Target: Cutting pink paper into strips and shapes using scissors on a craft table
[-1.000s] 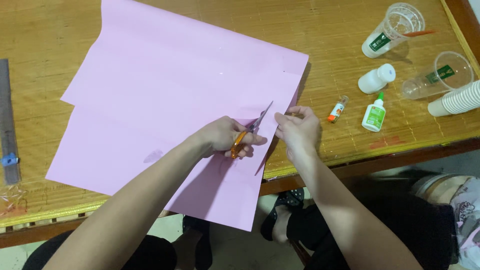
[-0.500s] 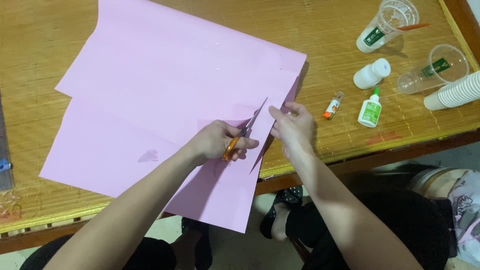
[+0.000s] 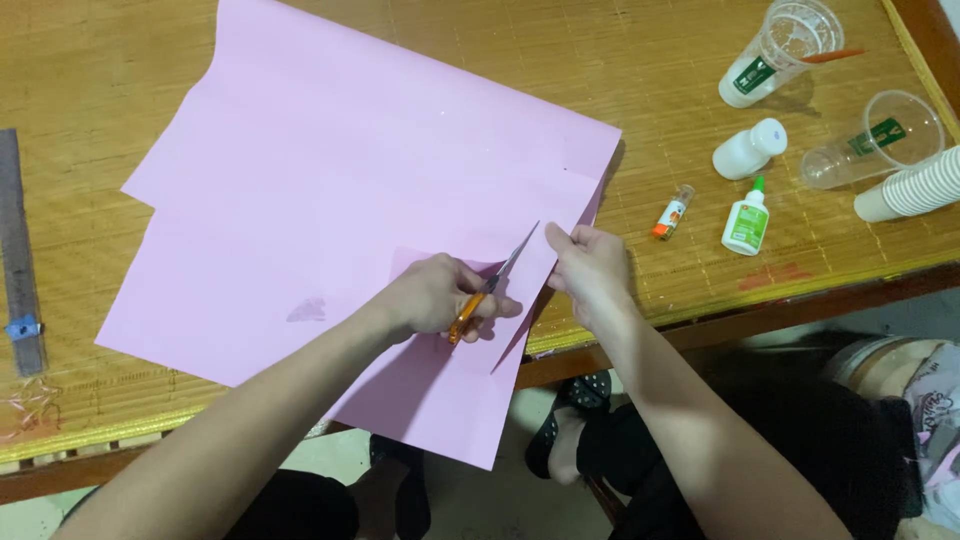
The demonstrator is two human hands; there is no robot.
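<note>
A large pink paper sheet lies on a bamboo-mat table, its near corner hanging over the front edge. My left hand grips orange-handled scissors, whose blades point up and right into the paper's near right part. My right hand pinches the paper's right edge just beside the blades. A cut strip of paper hangs down between my two hands.
To the right lie a small orange glue tube, a white-and-green glue bottle, a white bottle, two clear plastic cups and a stack of paper cups. A metal ruler lies at the far left.
The scissors have advanced farther up into the sheet, lengthening the cut. My right hand has followed along the paper's edge, staying beside the blades.
</note>
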